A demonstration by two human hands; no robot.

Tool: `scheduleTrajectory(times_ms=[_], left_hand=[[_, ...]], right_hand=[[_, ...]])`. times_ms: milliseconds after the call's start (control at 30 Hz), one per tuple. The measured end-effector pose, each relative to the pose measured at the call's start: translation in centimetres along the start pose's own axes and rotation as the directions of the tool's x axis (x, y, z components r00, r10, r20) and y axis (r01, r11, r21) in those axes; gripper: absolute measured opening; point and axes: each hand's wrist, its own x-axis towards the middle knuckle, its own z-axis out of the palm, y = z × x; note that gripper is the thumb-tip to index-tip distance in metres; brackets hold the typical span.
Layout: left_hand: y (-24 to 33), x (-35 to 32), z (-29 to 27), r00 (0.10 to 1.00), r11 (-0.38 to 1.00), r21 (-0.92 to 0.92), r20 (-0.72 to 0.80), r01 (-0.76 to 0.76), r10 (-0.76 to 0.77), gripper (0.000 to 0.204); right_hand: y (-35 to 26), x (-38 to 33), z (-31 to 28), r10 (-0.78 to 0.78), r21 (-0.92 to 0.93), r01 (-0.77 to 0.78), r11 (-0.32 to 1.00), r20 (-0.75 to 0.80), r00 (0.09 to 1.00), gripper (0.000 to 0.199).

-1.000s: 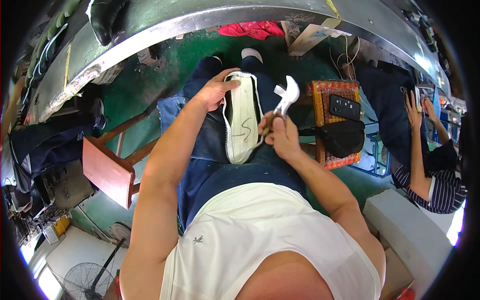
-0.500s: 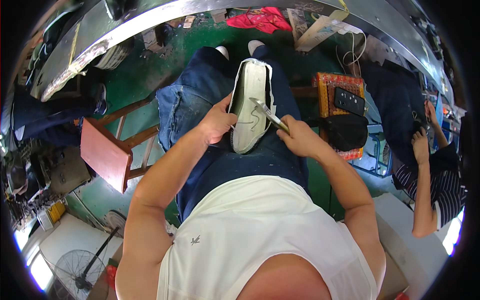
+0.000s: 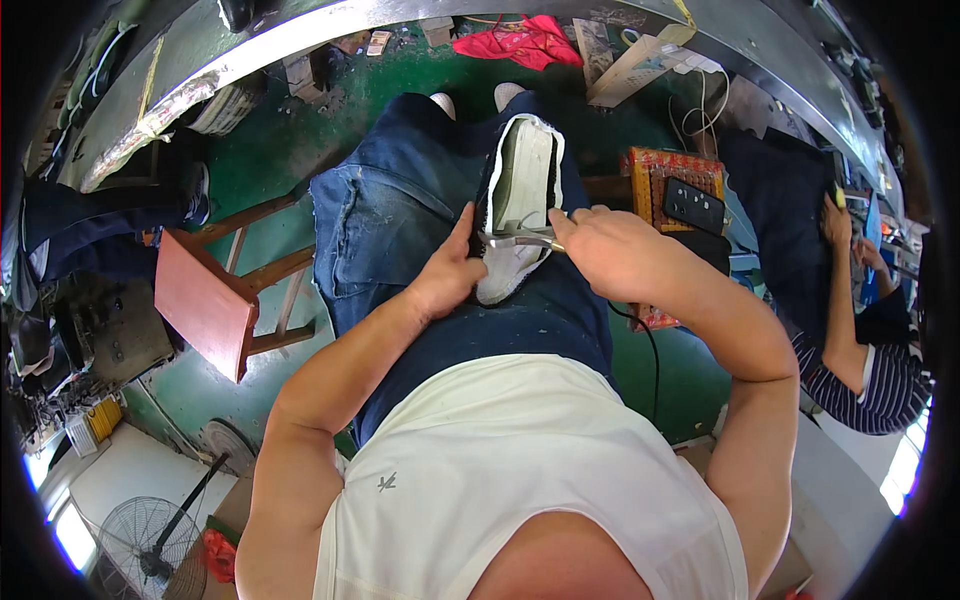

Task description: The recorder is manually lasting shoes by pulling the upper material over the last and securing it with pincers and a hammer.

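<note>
A shoe upper stretched over a form (image 3: 525, 170) lies sole side up across my thighs, its pale insole framed by a white folded edge. My left hand (image 3: 447, 280) is closed around its near left side, fingers along the edge. My right hand (image 3: 608, 250) grips the handles of metal pliers (image 3: 515, 240) from the right. The pliers lie across the sole, their head at the left edge beside my left fingers. What the jaws hold is too small to tell. A thin loose cord (image 3: 518, 222) lies on the insole just above the pliers.
On the right, a beaded seat (image 3: 643, 185) bears a dark phone (image 3: 693, 204) and a black cloth item. A wooden stool (image 3: 205, 305) stands left, a fan (image 3: 150, 545) lower left. A metal bench edge (image 3: 400, 30) curves ahead. Another person (image 3: 850, 370) works at far right.
My right hand has moved the pliers head left, from mid-sole to the shoe's left edge, and turned them nearly level. The shoe has shifted slightly right; my left hand still grips it.
</note>
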Motion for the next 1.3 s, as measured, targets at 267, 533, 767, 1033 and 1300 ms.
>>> scheduleTrajectory(times_ms=[267, 533, 767, 1033, 1300], left_hand=[[-2.2, 3.8, 0.9, 0.927, 0.864, -0.503, -0.308, 0.033, -0.215, 0.07], [-5.0, 4.6, -0.3, 0.826, 0.942, 0.333, -0.52, -0.04, 0.219, 0.057], [-3.5, 4.9, -0.9, 0.802, 0.668, 0.691, -0.215, -0.278, 0.557, 0.051], [3.9, 4.4, -1.6, 0.999, 0.593, 0.805, -0.032, 0.018, 0.014, 0.06], [4.0, 5.6, -1.6, 1.0, 0.491, 0.871, 0.005, -0.016, 0.023, 0.058]], right_hand=[[-0.2, 2.3, 9.6, -0.03, 0.289, 0.116, 0.95, -0.285, 0.958, 0.025], [2.2, 1.2, 7.3, -0.003, 0.361, 0.106, 0.927, -0.275, 0.961, 0.047], [3.5, 4.0, 5.0, 0.162, 0.157, -0.105, 0.982, -0.417, 0.895, 0.045], [7.4, 3.7, 5.0, 0.24, 0.748, -0.222, 0.625, 0.086, 0.967, 0.021], [7.7, 8.4, 7.3, 0.169, 0.471, 0.108, 0.876, -0.508, 0.845, 0.031]])
